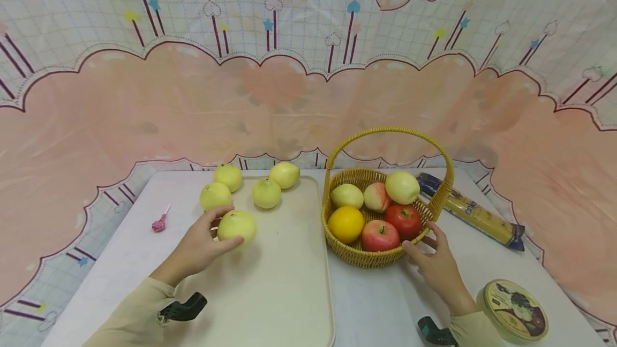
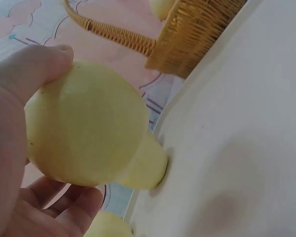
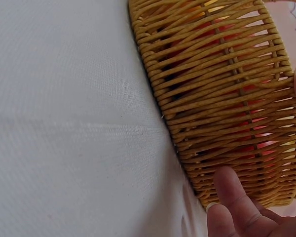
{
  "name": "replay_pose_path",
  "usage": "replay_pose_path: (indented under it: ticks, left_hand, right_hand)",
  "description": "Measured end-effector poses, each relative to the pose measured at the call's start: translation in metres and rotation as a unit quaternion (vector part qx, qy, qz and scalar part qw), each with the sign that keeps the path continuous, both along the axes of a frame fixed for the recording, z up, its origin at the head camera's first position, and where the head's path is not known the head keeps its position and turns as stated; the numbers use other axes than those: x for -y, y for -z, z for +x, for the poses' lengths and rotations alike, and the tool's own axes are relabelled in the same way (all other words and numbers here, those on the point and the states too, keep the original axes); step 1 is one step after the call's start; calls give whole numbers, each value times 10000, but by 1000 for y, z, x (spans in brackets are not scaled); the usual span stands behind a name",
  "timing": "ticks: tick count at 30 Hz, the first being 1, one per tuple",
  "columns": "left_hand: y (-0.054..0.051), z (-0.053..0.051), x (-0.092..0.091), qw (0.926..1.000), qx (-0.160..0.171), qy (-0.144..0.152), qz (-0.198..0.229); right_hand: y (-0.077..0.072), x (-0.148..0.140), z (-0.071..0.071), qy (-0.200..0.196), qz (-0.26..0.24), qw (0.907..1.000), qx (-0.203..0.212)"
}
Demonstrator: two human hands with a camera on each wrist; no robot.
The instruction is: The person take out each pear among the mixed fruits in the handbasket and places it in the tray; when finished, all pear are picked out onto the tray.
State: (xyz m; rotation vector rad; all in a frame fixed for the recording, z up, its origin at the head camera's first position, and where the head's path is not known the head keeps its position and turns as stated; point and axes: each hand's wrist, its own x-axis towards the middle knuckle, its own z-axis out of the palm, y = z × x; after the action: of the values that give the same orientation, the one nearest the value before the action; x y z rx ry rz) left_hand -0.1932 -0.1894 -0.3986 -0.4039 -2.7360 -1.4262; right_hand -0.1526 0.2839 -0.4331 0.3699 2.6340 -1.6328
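Observation:
A round yellow-green pear-like fruit (image 1: 238, 228) is in my left hand (image 1: 201, 245), thumb on one side and fingers on the other, raised above the tray (image 1: 284, 288). The left wrist view shows the same fruit (image 2: 89, 123) up close. Past it, more yellow-green fruits (image 1: 266, 193) sit at the tray's far end. My right hand (image 1: 439, 266) holds the near right rim of a wicker basket (image 1: 368, 259); fingertips touch its woven side (image 3: 222, 108). Inside lie a yellow-orange fruit (image 1: 346, 224), red apples (image 1: 380, 235), a peach (image 1: 377, 197) and pale yellow-green fruits (image 1: 402, 187).
The basket's tall arched handle (image 1: 390, 129) stands upright. Behind and right of it lies a long yellow-and-blue snack packet (image 1: 474, 213). A round tin (image 1: 516, 309) is near the right forearm. Left of the tray lies a pink lollipop (image 1: 159, 224). A patterned cloth hangs behind the table.

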Motion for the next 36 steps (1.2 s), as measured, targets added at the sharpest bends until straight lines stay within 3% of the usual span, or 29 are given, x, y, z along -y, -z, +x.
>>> replay_pose_path:
  ticks: [13, 20, 27, 36]
  left_hand:
    - [9, -1, 32, 9988, 140, -440, -153]
    - [19, -6, 45, 9973, 286, -648, -215]
    - [26, -8, 52, 9964, 433, -695, -202]
    - [31, -13, 55, 9933, 604, -966, -205]
  right_hand:
    - [0, 0, 0, 18, 1, 10000, 71]
    - [1, -1, 0, 15, -31, 10000, 58]
    - [0, -2, -1, -3, -93, 9999, 95]
    - [0, 0, -1, 14, -93, 9998, 166]
